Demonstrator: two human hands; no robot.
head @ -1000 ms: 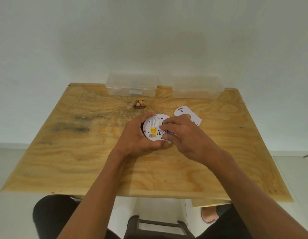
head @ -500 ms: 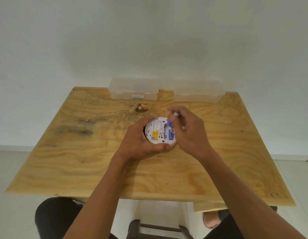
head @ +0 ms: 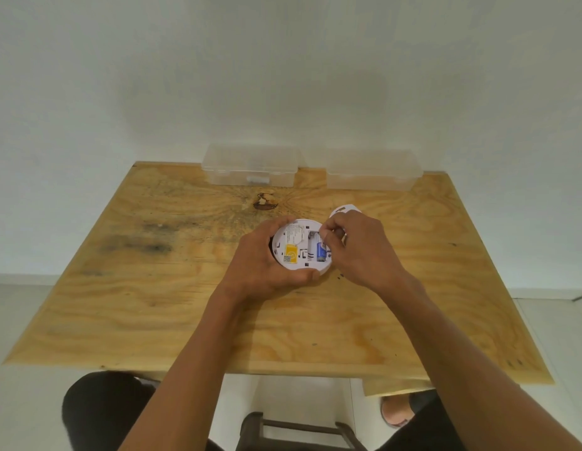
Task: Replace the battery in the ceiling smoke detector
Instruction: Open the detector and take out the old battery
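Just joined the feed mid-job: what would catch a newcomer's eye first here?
Mid-table, the left hand grips a white round smoke detector turned back-up, with a blue battery in its open bay and a yellow label beside it. The right hand pinches at the battery's far end. Two clear plastic boxes sit along the far edge.

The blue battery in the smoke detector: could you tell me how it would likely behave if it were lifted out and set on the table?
The battery looks cylindrical, so on the flat table it would probably roll. Its wrapper seems smooth, so likely a little slippery. It looks rigid, and probably dense for its size.
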